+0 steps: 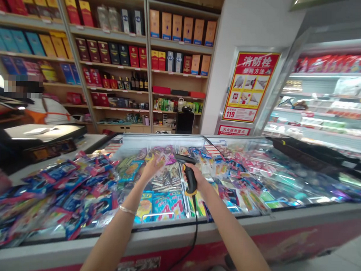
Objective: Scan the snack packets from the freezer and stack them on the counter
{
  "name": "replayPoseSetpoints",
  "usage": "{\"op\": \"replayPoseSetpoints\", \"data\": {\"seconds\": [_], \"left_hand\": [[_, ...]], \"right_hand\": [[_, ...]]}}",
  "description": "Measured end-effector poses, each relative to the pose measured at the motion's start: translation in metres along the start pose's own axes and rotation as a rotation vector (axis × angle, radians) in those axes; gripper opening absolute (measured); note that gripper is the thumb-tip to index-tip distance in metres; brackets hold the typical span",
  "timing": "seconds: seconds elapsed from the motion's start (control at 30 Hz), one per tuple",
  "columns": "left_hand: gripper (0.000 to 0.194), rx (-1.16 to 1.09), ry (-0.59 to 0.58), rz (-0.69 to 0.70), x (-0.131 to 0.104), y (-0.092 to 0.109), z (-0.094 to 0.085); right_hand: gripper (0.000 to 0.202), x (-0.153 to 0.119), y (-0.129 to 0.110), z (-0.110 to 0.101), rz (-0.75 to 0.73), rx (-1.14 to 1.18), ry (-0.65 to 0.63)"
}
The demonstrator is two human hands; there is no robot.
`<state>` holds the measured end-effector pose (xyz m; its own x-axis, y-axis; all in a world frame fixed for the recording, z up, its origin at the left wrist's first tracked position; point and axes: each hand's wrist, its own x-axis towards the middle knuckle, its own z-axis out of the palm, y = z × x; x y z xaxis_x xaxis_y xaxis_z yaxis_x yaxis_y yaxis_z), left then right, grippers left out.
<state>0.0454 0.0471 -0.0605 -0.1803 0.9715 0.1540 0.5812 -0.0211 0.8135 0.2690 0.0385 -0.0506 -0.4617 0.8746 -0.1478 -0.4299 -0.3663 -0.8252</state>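
Observation:
My right hand [193, 173] is wrapped round the grip of a black and yellow barcode scanner [190, 179], its cable hanging down over the freezer's front. The scanner's head points left, toward my left hand [153, 166]. That hand reaches over the freezer with its fingers closed at a packet with purple on its wrapper [170, 159]; the fingers are blurred. Below both hands, the chest freezer [159, 225] holds many wrapped packets in wire-divided sections. Blue and pink packets [169, 206] lie at its near side.
Loose blue and red packets [62, 198] are heaped on the freezer's left part. Beyond is a counter [44, 132] with a person in an orange-strapped apron. A dark long item [313, 154] lies on the right glass. Shelves of boxes [112, 52] and a lit fridge [326, 101] stand behind.

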Motion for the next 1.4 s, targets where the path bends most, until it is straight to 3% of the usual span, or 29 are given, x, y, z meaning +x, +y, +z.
{"op": "replayPoseSetpoints", "data": {"seconds": [0.1,0.2,0.33,0.67,0.83,1.0,1.1,1.2,1.3,1.4], "left_hand": [[0.052,0.442,0.008,0.049,-0.006,0.006,0.002],[0.053,0.581,0.006,0.017,-0.010,0.011,0.003],[0.053,0.602,0.000,0.001,-0.012,0.011,0.002],[0.054,0.761,0.015,0.044,-0.019,0.017,0.004],[0.055,0.740,0.026,0.047,-0.020,0.017,0.006],[0.052,0.632,0.087,0.007,-0.025,0.030,0.000],[0.052,0.533,0.171,0.033,-0.040,0.040,-0.019],[0.052,0.543,0.262,0.096,-0.068,0.040,-0.057],[0.050,0.652,0.395,0.056,-0.098,0.023,-0.107],[0.048,0.743,0.500,-0.040,-0.114,-0.011,-0.154]], "right_hand": [[0.021,0.021,0.017,0.009,0.139,0.169,0.062],[0.023,0.029,0.028,0.011,0.221,0.351,0.103],[0.026,0.025,0.027,0.009,0.256,0.448,0.083],[0.022,0.018,0.028,0.010,0.279,0.386,0.072],[0.024,0.024,0.029,0.007,0.258,0.411,0.127],[0.024,0.026,0.029,0.006,0.198,0.352,0.130],[0.021,0.023,0.028,0.007,0.189,0.297,0.108],[0.018,0.021,0.026,0.014,0.179,0.291,0.115],[0.015,0.021,0.030,0.035,0.129,0.286,0.075],[0.014,0.025,0.046,0.070,0.098,0.276,0.009]]}}
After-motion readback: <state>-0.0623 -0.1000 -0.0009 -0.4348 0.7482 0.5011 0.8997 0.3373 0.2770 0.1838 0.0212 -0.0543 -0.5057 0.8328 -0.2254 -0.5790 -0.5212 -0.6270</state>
